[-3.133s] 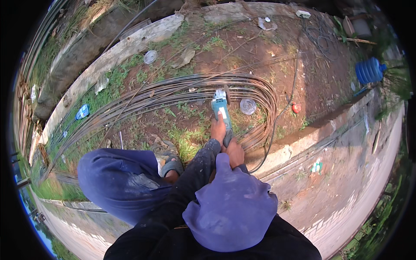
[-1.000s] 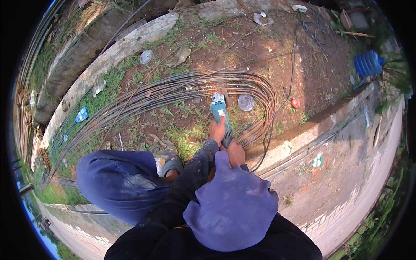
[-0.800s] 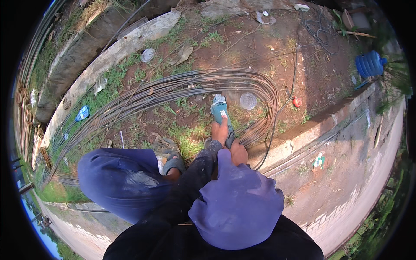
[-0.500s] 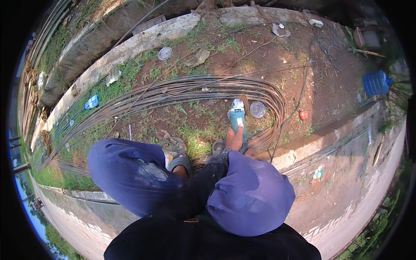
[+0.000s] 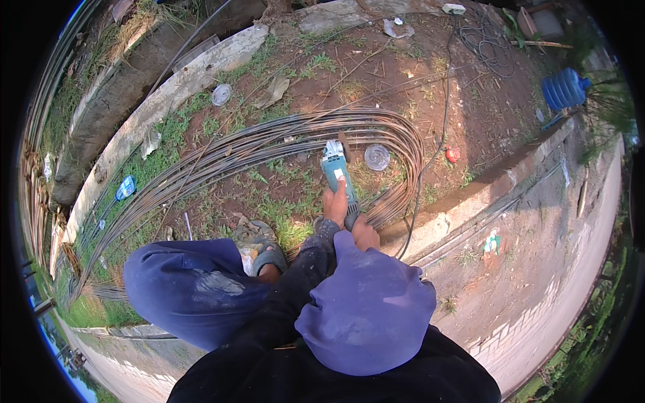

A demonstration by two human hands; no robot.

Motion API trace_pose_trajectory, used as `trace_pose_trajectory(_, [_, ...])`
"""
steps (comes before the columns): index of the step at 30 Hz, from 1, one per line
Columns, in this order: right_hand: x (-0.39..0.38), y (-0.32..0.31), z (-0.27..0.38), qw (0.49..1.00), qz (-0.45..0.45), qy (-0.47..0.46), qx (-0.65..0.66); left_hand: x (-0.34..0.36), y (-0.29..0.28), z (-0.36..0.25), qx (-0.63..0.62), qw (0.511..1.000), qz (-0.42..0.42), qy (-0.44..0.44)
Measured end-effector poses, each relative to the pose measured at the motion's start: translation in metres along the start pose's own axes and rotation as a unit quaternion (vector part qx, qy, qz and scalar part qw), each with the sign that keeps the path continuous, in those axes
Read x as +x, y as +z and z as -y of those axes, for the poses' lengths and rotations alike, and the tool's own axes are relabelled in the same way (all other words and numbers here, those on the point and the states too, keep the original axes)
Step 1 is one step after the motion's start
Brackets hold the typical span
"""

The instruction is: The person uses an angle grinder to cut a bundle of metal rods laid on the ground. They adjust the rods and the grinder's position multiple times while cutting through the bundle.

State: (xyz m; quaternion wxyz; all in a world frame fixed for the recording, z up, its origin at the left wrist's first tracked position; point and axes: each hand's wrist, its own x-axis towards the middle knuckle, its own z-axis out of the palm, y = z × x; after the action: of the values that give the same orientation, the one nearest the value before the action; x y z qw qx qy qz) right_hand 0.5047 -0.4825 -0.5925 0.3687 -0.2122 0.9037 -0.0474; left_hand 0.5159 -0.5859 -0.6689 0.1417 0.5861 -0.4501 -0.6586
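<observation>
I hold a teal angle grinder (image 5: 334, 171) with a white metal head and a brown disc (image 5: 344, 146). My left hand (image 5: 334, 203) is wrapped round its body. My right hand (image 5: 365, 234) grips the rear end, partly hidden behind my right knee. The disc is close to the near edge of a bent bundle of thin steel rods (image 5: 269, 139); I cannot tell whether it touches them. A round clear plastic container (image 5: 377, 157) lies just right of the disc, inside the bend of the rods.
A dark cable (image 5: 447, 101) runs along the right to a white socket block (image 5: 454, 9). A low concrete kerb (image 5: 470, 208) borders the soil on the right. A blue water jug (image 5: 563, 88) lies at the far right, a red object (image 5: 453, 155) nearer. My sandalled foot (image 5: 270, 260) stands on the near ground.
The whole view has shifted. My hands have moved the grinder a little left, farther from the clear container. More of my right hand now shows at its rear end.
</observation>
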Motion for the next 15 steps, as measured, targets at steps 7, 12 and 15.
trace_pose_trajectory(7, [-0.008,-0.004,0.018,0.991,-0.008,-0.129,0.036,0.008,-0.035,-0.003,-0.201,0.977,0.03,-0.063])
trace_pose_trajectory(12, [-0.003,0.003,0.017,0.985,-0.037,-0.152,0.079,-0.007,-0.035,-0.043,-0.214,0.972,0.049,-0.087])
trace_pose_trajectory(15, [-0.002,0.003,0.019,0.981,-0.045,-0.164,0.095,-0.003,-0.039,-0.043,-0.182,0.981,0.038,-0.058])
